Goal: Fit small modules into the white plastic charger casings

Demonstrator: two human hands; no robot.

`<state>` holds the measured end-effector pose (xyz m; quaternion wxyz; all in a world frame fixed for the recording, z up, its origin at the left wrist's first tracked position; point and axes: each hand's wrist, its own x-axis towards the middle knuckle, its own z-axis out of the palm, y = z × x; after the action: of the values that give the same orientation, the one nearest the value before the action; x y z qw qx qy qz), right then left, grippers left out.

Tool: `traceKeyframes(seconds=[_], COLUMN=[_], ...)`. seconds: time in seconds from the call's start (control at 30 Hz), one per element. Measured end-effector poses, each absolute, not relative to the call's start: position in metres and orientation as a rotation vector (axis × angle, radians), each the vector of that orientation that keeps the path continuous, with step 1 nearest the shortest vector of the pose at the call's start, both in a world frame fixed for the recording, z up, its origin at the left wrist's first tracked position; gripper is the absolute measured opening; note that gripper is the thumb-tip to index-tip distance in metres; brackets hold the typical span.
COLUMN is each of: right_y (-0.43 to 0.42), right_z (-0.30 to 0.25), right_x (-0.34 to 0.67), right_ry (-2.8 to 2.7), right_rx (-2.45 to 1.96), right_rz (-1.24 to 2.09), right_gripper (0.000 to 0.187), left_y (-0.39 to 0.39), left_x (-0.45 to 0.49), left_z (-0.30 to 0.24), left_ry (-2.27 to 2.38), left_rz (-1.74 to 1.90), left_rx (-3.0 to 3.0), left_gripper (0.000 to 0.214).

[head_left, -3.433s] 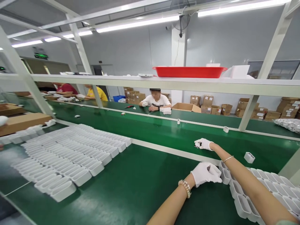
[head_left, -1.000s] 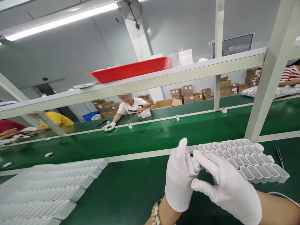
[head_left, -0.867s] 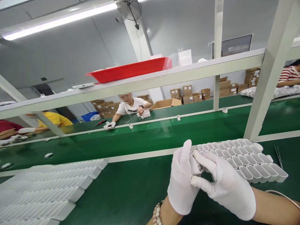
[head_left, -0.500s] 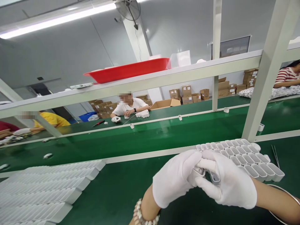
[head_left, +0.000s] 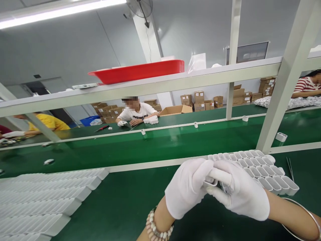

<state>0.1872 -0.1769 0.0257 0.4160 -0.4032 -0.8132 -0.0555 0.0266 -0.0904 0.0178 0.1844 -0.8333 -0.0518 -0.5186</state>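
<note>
Both my hands wear white gloves and meet above the green bench. My left hand [head_left: 187,189] is curled around a small white plastic shell [head_left: 210,181], gripping it from the left. My right hand [head_left: 240,194] closes on the same shell from the right, fingers pressed over its top. Most of the shell is hidden between the gloves. Just behind my hands lies a block of several open white shells [head_left: 260,167] packed in rows.
A large field of white shells [head_left: 47,204] covers the bench at left. A green conveyor belt [head_left: 155,147] runs beyond, carrying single white parts. A white frame post [head_left: 278,100] rises at right. A red tray [head_left: 137,71] sits on the overhead shelf. Other people work across the belt.
Earlier my hands were apart, the right reaching onto the belt. They have since come together on one shell; over the last second they lowered slightly and closed tighter around it.
</note>
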Motion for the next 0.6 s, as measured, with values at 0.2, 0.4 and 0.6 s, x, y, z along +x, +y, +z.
traceKeyframes(seconds=[0.2,0.4,0.6], right_y=[-0.1727,-0.1732,-0.1706], right_z=[0.0208,0.0227,0.0238], right_x=[0.1881,0.1886,0.1894], right_ry=[-1.93,-1.936,-1.933], right_rx=[-0.939,-0.923,-0.991], right_rz=[-0.175,-0.132,-0.031], right_gripper=[0.048,0.051,0.05], left_y=[-0.088,-0.0867,-0.0846], left_x=[0.0266,0.0282,0.0328], left_z=[0.0103,0.0151,0.0099], left_ry=[-0.306,-0.217,-0.281], left_rz=[-1.469,-1.465,-1.477], left_rx=[-2.254,-2.217,-2.142], left_gripper=[0.051,0.045,0.058])
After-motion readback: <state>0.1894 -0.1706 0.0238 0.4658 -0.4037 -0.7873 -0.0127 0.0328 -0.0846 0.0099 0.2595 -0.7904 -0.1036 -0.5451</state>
